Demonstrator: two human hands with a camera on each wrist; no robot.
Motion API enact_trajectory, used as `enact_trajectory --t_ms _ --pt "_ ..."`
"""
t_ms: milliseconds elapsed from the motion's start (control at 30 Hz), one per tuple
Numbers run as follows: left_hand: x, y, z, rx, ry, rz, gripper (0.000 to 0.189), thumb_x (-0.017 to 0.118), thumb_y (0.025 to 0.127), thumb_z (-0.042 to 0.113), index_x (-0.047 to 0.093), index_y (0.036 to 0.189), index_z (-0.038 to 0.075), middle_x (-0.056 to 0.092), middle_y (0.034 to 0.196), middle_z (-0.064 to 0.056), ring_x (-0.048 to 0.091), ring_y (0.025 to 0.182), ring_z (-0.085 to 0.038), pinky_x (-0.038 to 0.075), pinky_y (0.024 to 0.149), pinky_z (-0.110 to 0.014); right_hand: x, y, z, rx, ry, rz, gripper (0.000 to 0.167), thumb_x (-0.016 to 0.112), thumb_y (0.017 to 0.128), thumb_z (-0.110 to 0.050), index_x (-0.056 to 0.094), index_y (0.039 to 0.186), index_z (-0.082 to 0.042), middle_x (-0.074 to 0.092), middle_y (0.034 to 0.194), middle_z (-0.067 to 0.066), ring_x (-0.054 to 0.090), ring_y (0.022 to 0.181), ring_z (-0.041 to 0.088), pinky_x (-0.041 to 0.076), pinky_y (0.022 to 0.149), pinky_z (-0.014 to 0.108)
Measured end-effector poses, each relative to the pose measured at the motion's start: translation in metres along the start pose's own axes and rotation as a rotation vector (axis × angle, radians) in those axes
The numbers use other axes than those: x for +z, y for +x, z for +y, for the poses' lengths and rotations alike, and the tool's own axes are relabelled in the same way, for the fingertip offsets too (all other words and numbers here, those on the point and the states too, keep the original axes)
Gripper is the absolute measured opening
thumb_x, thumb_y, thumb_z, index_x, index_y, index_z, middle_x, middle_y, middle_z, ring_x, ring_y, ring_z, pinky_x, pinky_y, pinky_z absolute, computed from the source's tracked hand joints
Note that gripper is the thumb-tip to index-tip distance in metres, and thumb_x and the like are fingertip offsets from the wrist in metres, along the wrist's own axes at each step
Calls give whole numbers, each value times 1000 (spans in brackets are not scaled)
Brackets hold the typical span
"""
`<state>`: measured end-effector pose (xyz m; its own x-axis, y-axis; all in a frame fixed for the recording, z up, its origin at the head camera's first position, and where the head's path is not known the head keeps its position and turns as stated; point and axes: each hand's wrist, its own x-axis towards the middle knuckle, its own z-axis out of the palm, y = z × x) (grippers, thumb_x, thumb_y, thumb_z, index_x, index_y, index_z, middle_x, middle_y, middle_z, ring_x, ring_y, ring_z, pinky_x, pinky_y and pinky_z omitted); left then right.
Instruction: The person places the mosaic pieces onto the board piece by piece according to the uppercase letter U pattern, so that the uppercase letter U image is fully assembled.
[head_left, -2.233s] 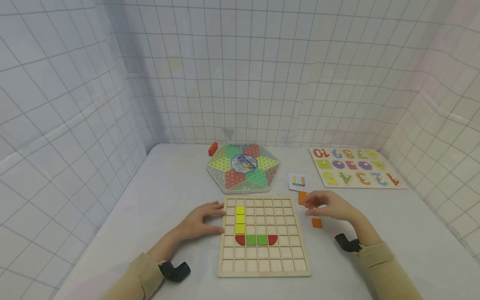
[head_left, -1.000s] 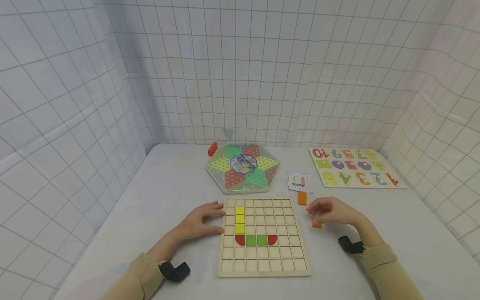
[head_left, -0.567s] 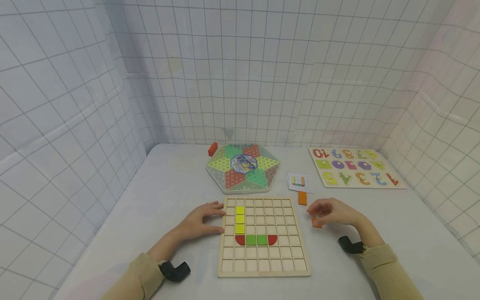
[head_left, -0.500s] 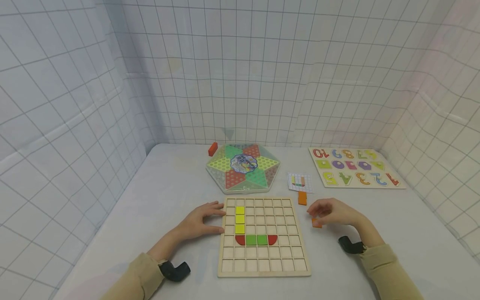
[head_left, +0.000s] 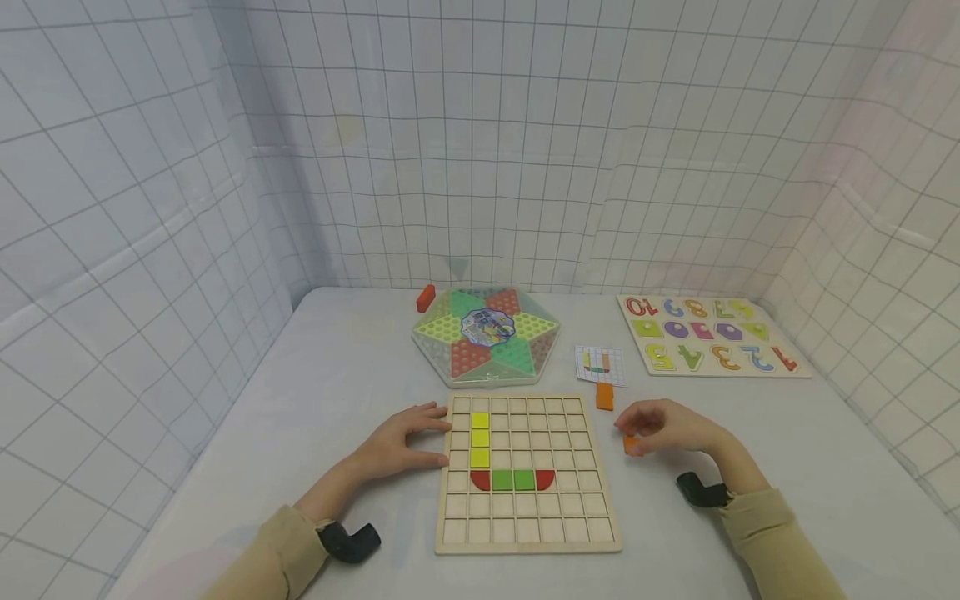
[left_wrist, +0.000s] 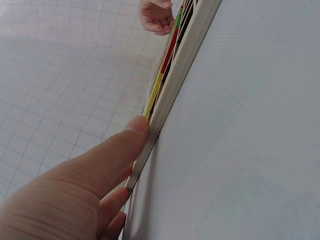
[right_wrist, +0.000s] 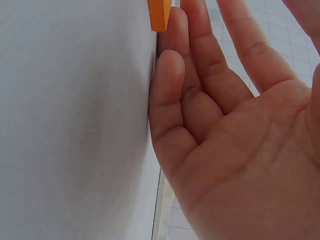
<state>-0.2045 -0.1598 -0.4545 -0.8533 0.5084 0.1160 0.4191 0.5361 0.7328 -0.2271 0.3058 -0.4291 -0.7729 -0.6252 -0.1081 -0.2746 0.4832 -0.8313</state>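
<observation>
My left hand [head_left: 399,442] rests along the left edge of a wooden grid board [head_left: 528,543], thumb and fingertips right at the rim. In the left wrist view its thumb [left_wrist: 136,125] lies against the board's side. A column of yellow squares [head_left: 480,438], two green squares [head_left: 513,481] and two red rounded corner pieces [head_left: 545,481] lie in the grid. To the board's right, my right hand [head_left: 667,427] pinches a small orange tile [head_left: 629,446] low at the table, its thumb covering part of it. The right wrist view shows that tile's end beside the curled fingertips [right_wrist: 175,30].
Another orange tile [head_left: 604,397] lies beside a pattern card [head_left: 602,365] behind the right hand. Further back stand a hexagonal Chinese checkers set [head_left: 487,379], a red block [head_left: 426,298] and a number puzzle board [head_left: 708,337]. Gridded cloth walls [head_left: 480,167] enclose the table.
My right hand has moved down from beside the rear orange tile to the nearer one, and its thumb now covers more of that tile. The left hand has stayed put.
</observation>
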Motion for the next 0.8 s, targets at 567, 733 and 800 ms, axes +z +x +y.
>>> enact_trajectory --t_ms 567,733,800 --pt "0 0 -1 0 8 -2 52 75 76 45 66 120 18 47 140 -2 28 137 -30 20 109 -55 0 -1 2 8 -43 1 37 78 76 -15 64 108 -1 64 101 8 55 87 17 47 77 22" --pt "0 0 -1 2 7 -1 53 75 75 45 66 120 18 47 140 -2 29 137 -30 20 109 -55 0 -2 2 59 -84 11 36 79 73 -19 66 105 -7 65 100 3 53 87 15 46 77 22" --pt "0 0 -1 2 6 0 53 75 75 46 66 119 18 48 140 -2 29 137 -30 21 109 -56 0 -2 2 75 -99 14 36 80 73 -20 67 104 -8 65 99 2 53 86 14 46 77 22"
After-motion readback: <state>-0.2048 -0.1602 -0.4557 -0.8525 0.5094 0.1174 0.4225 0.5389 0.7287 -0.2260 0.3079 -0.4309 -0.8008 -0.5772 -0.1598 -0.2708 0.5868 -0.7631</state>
